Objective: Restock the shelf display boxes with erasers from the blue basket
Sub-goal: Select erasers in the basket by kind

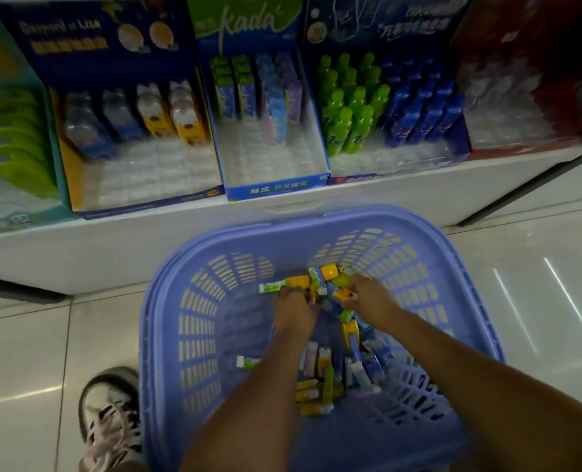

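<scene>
The blue basket (167,321) stands on the floor below the shelf, with several packaged erasers (327,373) in green, yellow and blue loose on its bottom. Both my hands are down inside it at the far end. My left hand (294,310) is closed over a bunch of erasers, a green one (272,286) sticking out to the left. My right hand (371,296) grips yellow and green erasers (330,272). On the shelf above, the middle "kada" display box (276,190) holds a few upright erasers at its back, its front part bare.
More display boxes line the white shelf (112,247): a blue-and-yellow one (140,206) at left, one with green and blue bottle-shaped items (378,107) at right, a red box (521,148) beyond. My shoe (111,420) rests on the tiled floor left of the basket.
</scene>
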`<state>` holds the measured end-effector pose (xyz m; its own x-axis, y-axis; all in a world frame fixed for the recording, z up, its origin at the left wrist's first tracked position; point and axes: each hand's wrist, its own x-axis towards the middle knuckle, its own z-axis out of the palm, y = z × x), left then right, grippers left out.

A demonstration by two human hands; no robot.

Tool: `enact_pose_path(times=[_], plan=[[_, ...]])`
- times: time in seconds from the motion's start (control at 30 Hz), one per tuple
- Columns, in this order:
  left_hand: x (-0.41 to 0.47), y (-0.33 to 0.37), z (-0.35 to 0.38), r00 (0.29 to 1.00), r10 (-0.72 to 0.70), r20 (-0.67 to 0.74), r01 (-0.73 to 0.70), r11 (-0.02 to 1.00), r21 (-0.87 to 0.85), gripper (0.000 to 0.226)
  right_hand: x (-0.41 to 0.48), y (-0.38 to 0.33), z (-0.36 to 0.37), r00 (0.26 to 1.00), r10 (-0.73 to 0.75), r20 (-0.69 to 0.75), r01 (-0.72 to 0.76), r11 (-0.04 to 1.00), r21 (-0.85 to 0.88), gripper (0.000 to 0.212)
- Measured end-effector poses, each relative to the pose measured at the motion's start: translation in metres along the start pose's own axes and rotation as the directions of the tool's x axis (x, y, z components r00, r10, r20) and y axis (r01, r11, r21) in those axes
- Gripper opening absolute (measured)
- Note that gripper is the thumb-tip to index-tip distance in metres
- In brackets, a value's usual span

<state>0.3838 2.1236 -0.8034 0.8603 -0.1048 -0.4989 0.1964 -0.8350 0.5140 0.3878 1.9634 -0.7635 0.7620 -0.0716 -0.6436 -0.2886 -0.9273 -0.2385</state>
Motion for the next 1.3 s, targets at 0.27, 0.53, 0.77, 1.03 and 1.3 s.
enact_pose_path(times=[0.27,0.53,0.77,1.03,1.3], plan=[[0.002,0.002,0.001,0.996,-0.082,-0.018,0.082,0.996,0.028,0.032,-0.024,0.000,-0.027,0.999,0.036,0.014,-0.035,0.657,0.753,0.037],[-0.010,0.009,-0.066,0.968,-0.181,0.175,0.237,0.891,-0.386,0.038,-0.053,-0.030,-0.058,0.978,-0.195,-0.080,0.154,0.401,0.903,0.021],[-0.053,0.010,-0.158,0.953,0.097,0.287,0.076,0.841,-0.536,0.015,-0.103,-0.112,-0.099,0.814,-0.371,-0.447,0.558,0.291,0.777,0.019],[-0.088,0.003,-0.262,0.979,0.112,-0.169,-0.203,0.512,-0.835,0.009,-0.096,-0.220,-0.156,0.546,-0.288,-0.787,0.805,0.441,0.397,0.021],[-0.089,-0.013,-0.284,0.897,-0.116,-0.426,-0.369,0.331,-0.868,0.014,-0.043,-0.299,-0.174,0.564,-0.530,-0.633,0.646,0.761,-0.061,0.021]])
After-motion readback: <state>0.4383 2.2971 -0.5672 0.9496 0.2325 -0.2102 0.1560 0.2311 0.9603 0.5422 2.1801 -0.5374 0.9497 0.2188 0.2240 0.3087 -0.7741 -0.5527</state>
